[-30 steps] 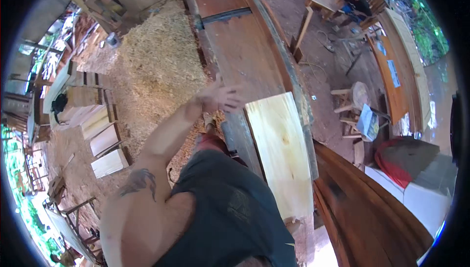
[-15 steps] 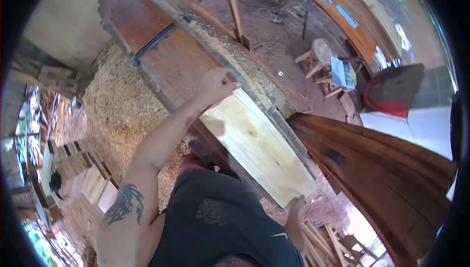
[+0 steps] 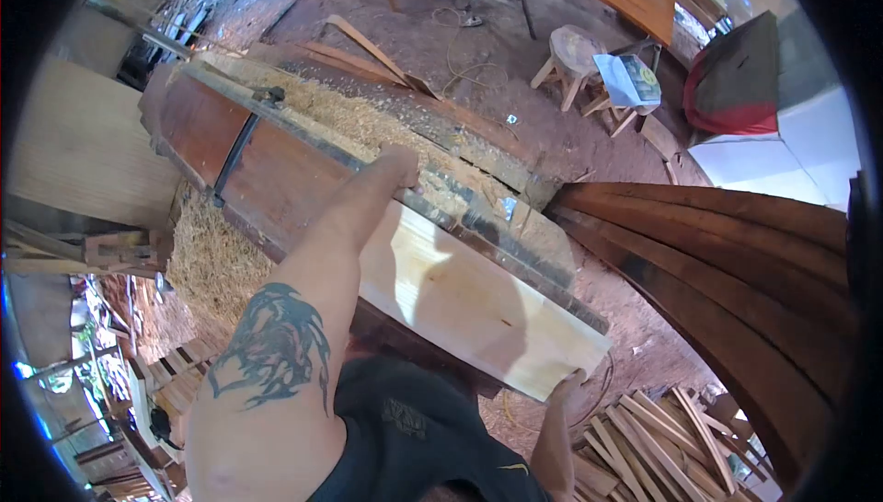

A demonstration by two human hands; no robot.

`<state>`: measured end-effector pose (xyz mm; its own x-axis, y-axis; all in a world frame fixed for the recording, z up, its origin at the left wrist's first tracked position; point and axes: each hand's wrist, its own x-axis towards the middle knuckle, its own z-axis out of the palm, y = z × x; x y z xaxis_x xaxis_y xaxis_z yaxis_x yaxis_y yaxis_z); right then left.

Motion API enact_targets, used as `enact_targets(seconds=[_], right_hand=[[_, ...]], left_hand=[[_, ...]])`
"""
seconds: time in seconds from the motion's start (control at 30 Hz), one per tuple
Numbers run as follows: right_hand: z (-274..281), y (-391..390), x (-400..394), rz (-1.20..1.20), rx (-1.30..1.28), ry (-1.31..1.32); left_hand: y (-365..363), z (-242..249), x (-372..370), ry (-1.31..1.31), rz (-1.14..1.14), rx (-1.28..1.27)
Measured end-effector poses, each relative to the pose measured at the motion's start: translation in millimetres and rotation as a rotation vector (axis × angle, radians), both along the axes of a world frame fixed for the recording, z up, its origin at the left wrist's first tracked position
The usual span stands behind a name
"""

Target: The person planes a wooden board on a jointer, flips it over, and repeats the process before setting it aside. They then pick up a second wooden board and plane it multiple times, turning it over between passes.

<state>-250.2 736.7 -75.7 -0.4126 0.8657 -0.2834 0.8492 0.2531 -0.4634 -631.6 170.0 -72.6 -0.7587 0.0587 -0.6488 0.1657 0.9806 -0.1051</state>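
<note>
A pale wooden board lies lengthwise on the reddish-brown bed of a planing machine, alongside its long raised fence. My left hand is closed at the board's far end, beside the fence; its fingertips are partly hidden. At the near end, my right hand grips the board's corner, thumb against the edge. A dark slot crosses the bed beyond the board. Shadows of my head and arm fall over the board's face.
Wood shavings are heaped left of the machine, with more behind the fence. Long dark planks stand close on the right. Cut strips pile up at lower right. A round stool stands farther back.
The view has turned, so the machine lies more crosswise. My left hand now appears nearer the fence at the board's far end. My right hand stays on the near corner.
</note>
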Motion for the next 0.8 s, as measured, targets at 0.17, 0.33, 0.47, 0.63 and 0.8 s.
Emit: enact_targets(seconds=[0.17, 0.33, 0.47, 0.63, 0.8], right_hand=[[-14.7, 8.0, 17.1, 0.358, 0.104, 0.041], [-0.3, 0.0, -0.2, 0.030, -0.077, -0.001], [0.7, -0.8, -0.3, 0.088, 0.013, -0.084], [8.6, -5.4, -6.6, 0.092, 0.020, -0.123], [-15.9, 12.9, 16.2, 0.296, 0.151, -0.196]], left_hand=[[-8.0, -2.0, -25.2, -0.153, -0.144, -0.005], [-32.7, -38.5, -27.1, -0.114, -0.145, 0.135], [-43.2, -39.1, -34.4, -0.135, -0.158, 0.218], [-49.7, -50.4, -22.0, -0.040, -0.059, 0.407], [-56.8, -55.7, -26.0, 0.099, -0.154, 0.339]])
